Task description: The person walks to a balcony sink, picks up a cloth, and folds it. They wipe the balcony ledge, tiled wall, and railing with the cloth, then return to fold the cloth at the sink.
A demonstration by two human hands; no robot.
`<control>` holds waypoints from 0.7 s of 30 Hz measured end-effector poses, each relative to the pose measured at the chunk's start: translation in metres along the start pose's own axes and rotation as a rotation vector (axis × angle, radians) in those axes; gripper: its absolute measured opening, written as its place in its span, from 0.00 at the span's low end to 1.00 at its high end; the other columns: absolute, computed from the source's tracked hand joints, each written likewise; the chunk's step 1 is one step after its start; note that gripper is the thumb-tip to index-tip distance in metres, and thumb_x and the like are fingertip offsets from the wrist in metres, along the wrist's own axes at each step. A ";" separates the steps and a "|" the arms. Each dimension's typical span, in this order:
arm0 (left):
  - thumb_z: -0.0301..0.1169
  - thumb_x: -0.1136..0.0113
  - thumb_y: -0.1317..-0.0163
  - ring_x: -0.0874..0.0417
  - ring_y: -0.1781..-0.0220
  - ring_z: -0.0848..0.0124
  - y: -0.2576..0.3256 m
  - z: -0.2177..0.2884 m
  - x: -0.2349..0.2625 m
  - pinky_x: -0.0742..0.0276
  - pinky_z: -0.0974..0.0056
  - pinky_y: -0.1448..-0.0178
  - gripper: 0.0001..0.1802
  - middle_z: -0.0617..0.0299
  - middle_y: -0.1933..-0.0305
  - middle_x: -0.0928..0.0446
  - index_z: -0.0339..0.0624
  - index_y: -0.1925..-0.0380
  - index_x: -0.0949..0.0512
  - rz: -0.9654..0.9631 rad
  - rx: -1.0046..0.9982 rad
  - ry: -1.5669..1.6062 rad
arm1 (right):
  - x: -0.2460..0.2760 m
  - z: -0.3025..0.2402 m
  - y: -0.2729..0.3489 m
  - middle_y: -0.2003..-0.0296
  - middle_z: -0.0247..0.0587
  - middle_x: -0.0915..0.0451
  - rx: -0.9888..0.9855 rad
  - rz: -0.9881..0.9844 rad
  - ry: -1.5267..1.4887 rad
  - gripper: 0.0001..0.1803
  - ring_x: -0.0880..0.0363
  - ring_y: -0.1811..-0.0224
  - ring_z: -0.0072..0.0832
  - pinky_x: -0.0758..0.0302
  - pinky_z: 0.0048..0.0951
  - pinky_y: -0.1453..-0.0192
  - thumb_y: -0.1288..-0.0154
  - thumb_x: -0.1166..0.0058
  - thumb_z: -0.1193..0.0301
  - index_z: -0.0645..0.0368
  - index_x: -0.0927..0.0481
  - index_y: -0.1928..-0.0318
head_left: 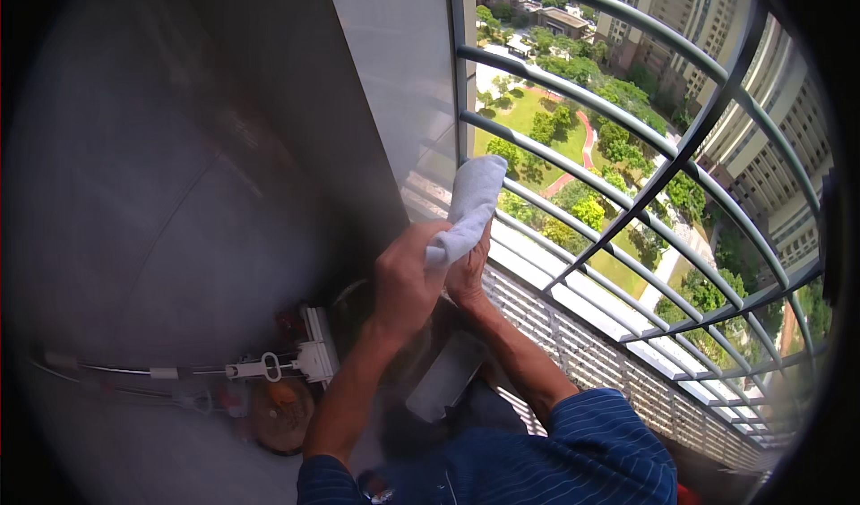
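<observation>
A white cloth (477, 192), folded or rolled into a thick strip, is held up in front of me beside the metal bars. The fingers of my left hand (408, 263) are closed around its lower end. Against the cloth's right side, lower down, my right hand (468, 272) is closed on it too, its fingers partly hidden behind the fabric. The cloth's upper end sticks up free past both hands, close to the grey window bars (537, 202).
A pale wall panel (403, 66) stands left of the bars. Below them runs a slatted ledge (573, 353). At lower left lie a metal pole (161, 372) with a white fitting (313, 348) and a round brownish object (279, 420). Trees and tall buildings show outside, far below.
</observation>
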State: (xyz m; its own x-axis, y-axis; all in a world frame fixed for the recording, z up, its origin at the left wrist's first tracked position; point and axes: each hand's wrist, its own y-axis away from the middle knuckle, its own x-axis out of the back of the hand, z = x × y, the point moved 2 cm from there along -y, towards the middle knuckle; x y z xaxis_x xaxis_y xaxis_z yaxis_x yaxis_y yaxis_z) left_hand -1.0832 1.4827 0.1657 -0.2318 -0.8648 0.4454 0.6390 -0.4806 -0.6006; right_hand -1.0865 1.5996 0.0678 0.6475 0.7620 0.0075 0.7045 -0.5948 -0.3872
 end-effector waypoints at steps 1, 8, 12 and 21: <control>0.18 0.39 0.44 0.18 0.58 0.62 -0.007 -0.009 -0.001 0.24 0.62 0.53 0.14 0.53 0.59 0.21 0.37 0.57 0.24 0.054 0.022 -0.009 | -0.011 0.009 -0.013 0.48 0.52 0.30 0.092 0.059 -0.065 0.21 0.29 0.46 0.39 0.32 0.36 0.41 0.34 0.52 0.68 0.66 0.33 0.44; 0.26 0.39 0.36 0.23 0.61 0.73 -0.024 -0.063 0.026 0.26 0.66 0.54 0.08 0.60 0.63 0.21 0.34 0.59 0.24 0.292 0.078 0.088 | -0.076 -0.006 -0.039 0.26 0.59 0.56 0.299 0.141 0.092 0.32 0.60 0.24 0.55 0.59 0.44 0.24 0.25 0.65 0.61 0.66 0.49 0.28; 0.26 0.44 0.32 0.23 0.57 0.73 -0.050 -0.048 0.057 0.28 0.67 0.49 0.08 0.61 0.60 0.21 0.31 0.58 0.23 0.449 -0.101 0.117 | -0.088 -0.058 -0.071 0.25 0.57 0.59 0.562 0.190 0.173 0.33 0.65 0.23 0.55 0.68 0.52 0.24 0.25 0.63 0.58 0.61 0.49 0.27; 0.29 0.46 0.29 0.24 0.57 0.72 -0.116 -0.039 0.048 0.28 0.66 0.49 0.10 0.59 0.59 0.23 0.31 0.57 0.26 0.513 -0.216 -0.004 | -0.068 -0.097 -0.128 0.27 0.56 0.52 0.717 0.275 0.082 0.31 0.58 0.23 0.50 0.61 0.46 0.23 0.27 0.61 0.61 0.63 0.44 0.29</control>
State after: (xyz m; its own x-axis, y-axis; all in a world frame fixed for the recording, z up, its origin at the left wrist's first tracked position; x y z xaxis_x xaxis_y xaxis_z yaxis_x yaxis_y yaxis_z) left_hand -1.1971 1.4914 0.2307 0.0729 -0.9954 0.0623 0.5039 -0.0171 -0.8636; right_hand -1.1921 1.5992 0.2066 0.8113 0.5726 -0.1177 0.1728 -0.4273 -0.8874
